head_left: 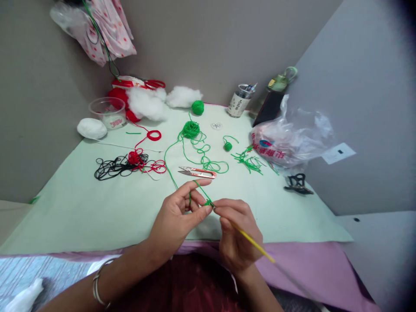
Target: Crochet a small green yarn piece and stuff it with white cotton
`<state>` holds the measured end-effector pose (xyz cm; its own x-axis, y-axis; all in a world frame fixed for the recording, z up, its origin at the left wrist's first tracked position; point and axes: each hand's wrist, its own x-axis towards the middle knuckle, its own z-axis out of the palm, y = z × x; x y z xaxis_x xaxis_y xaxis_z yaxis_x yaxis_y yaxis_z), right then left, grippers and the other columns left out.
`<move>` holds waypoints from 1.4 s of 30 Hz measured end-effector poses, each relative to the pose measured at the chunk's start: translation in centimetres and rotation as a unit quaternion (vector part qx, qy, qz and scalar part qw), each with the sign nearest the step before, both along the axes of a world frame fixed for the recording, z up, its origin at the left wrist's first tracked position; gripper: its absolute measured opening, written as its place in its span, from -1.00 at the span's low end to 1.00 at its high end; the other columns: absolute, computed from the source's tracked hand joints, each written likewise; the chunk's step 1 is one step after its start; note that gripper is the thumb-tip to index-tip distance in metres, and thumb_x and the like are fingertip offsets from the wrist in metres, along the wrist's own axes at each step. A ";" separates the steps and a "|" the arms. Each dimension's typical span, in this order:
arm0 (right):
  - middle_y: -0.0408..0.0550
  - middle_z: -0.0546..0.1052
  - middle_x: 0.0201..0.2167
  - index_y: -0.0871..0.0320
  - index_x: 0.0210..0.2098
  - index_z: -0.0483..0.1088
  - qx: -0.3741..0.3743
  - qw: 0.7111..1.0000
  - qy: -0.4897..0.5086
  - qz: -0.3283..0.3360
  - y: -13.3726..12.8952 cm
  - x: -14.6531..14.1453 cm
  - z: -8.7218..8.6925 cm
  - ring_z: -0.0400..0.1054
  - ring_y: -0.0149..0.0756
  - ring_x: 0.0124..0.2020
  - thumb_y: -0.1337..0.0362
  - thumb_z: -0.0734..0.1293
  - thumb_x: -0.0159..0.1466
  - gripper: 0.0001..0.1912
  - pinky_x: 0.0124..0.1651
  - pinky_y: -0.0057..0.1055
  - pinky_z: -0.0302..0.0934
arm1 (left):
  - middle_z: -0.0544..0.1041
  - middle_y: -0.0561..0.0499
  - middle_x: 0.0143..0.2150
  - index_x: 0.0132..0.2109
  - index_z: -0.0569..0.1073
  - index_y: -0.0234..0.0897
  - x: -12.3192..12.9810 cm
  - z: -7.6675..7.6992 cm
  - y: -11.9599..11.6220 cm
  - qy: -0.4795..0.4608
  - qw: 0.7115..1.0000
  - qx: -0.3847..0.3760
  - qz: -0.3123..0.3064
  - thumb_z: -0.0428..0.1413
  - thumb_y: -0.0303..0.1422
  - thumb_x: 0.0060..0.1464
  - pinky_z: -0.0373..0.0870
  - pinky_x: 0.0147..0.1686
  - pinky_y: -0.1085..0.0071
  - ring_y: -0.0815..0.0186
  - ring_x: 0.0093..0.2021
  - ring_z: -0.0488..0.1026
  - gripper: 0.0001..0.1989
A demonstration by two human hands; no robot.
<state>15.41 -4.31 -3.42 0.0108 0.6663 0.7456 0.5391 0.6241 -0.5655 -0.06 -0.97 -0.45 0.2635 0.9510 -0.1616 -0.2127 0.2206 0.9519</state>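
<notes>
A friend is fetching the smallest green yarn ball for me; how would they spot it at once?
Find the plastic bag with red print at the right of the pale green cover. Just left of it lie loose green strands, and beside them the ball. It is the smallest of three, with a short curved tail.

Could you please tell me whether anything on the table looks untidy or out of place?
The black yarn lies in a loose tangle at the left, with red yarn snarled over it. Short green scraps are strewn beside the plastic bag. Both look untidy; I see nothing spilled or broken.
</notes>
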 end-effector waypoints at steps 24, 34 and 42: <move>-0.04 0.59 -0.17 -0.05 0.01 0.60 0.012 0.999 -0.019 -0.047 0.4 -0.6 0.1 0.53 -0.26 -0.20 0.47 0.38 0.37 -0.66 -0.24 -0.31 0.47 | 0.44 0.16 -0.37 0.12 0.64 -0.18 0.5 -0.3 0.1 -0.173 0.979 -0.107 -0.033 0.43 -0.34 0.06 0.25 -0.58 0.59 0.62 -0.61 0.22 -0.55; -0.10 0.58 -0.28 0.03 -0.17 0.61 -0.120 0.954 0.262 0.085 1.1 -0.5 1.1 0.48 -0.31 -0.25 0.38 0.33 0.44 -0.80 -0.23 -0.35 0.38 | 0.55 0.05 -0.28 -0.09 0.72 -0.23 0.2 0.0 0.6 -0.193 0.973 -0.121 -0.024 0.44 -0.39 0.02 0.42 -0.21 0.55 0.50 -0.35 0.43 -0.74; -0.11 0.63 -0.25 0.02 -0.16 0.62 -0.125 0.956 0.254 0.079 1.3 -0.5 1.0 0.47 -0.35 -0.27 0.41 0.33 0.44 -0.78 -0.24 -0.39 0.39 | 0.51 0.09 -0.25 0.02 0.70 -0.06 0.3 -0.5 0.3 -0.141 0.988 -0.068 -0.003 0.45 -0.35 0.04 0.37 -0.06 0.50 0.41 -0.16 0.46 -0.64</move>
